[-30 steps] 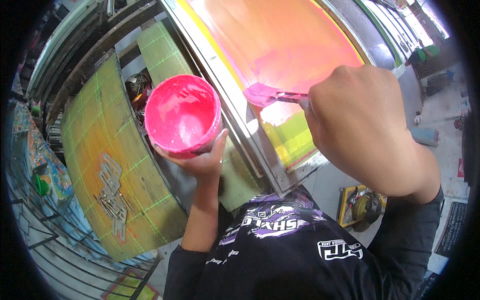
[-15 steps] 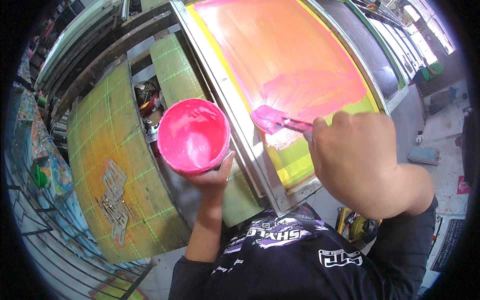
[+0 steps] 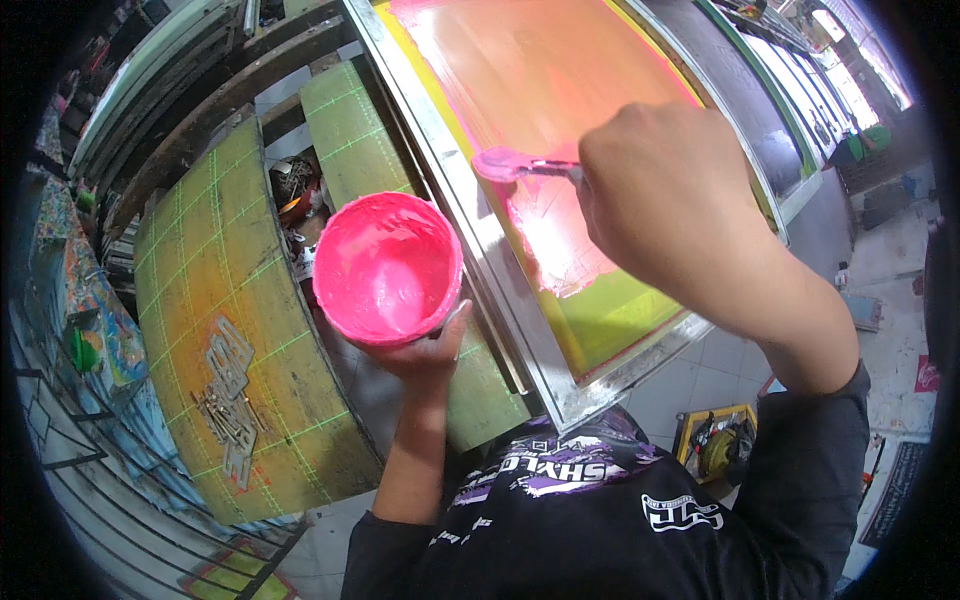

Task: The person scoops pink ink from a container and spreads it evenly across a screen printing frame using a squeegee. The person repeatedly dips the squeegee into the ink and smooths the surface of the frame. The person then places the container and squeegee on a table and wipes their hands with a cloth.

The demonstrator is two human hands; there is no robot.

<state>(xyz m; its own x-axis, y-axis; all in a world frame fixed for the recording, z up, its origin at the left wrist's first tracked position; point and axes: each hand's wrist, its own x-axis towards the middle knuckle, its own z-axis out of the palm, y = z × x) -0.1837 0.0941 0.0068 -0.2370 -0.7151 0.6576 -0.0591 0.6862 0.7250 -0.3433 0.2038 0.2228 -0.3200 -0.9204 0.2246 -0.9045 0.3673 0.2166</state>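
Note:
My left hand (image 3: 432, 350) holds a round tub (image 3: 340, 235) from below and the side, with its open mouth facing up. Pink ink coats its inner wall and pools at the bottom. Closed around the dark handle of a small spatula (image 3: 515, 166) is my right hand (image 3: 665, 185). The spatula's flat head is covered in pink and points left, over the left edge of a printing screen. A pale metal frame (image 3: 455, 215) surrounds the screen's mesh (image 3: 560, 95). Pink-orange ink covers most of the mesh, while its near end (image 3: 625, 325) shows yellow-green.
On the left lies a greenish board (image 3: 310, 425) with grid lines and a pile of metal pieces (image 3: 232, 400). Black metal bars (image 3: 120, 480) stand at the lower left. Another dark framed panel (image 3: 755, 100) lies beyond the screen. A yellow-edged tray (image 3: 715, 440) sits on the tiled floor.
My right hand has moved up and away over the screen with the spatula, whose head has shifted slightly left. More of the mesh's near end shows. The tub has barely moved.

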